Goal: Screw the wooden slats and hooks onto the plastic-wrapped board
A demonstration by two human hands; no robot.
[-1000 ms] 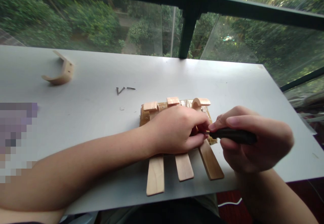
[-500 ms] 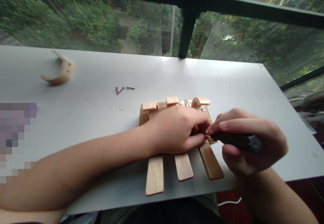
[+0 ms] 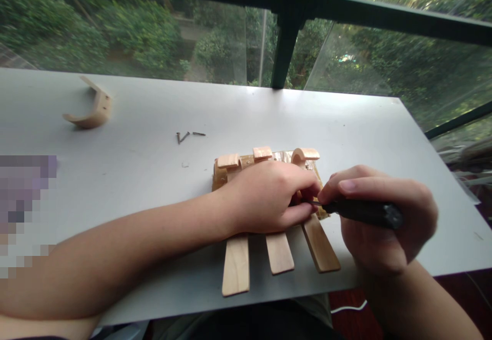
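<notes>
My right hand [image 3: 388, 222] is closed around the black handle of a screwdriver [image 3: 361, 211], which lies almost level and points left. Its thin metal shaft runs in between the thumb and fingers of my left hand [image 3: 269, 194]. That hand is closed and lies over a tan, tape-covered block [image 3: 220, 180]; what it pinches at the screwdriver's tip is hidden. Three curved wooden hooks are set on the block: a left hook [image 3: 236, 268], a middle hook [image 3: 280, 255] and a darker right hook [image 3: 323, 245]. Their flat ends point towards me.
Several loose screws [image 3: 184, 137] lie on the white table [image 3: 146, 171] beyond my left forearm. One more curved wooden hook [image 3: 100, 109], with two holes, sits at the far left. A dark-framed window [image 3: 290, 27] rises behind the table. A blurred-out patch [image 3: 23, 196] covers the left edge.
My right hand has turned slightly about the screwdriver: its thumb has shifted and its lower fingers have curled differently. The left hand and the hooks stay in place.
</notes>
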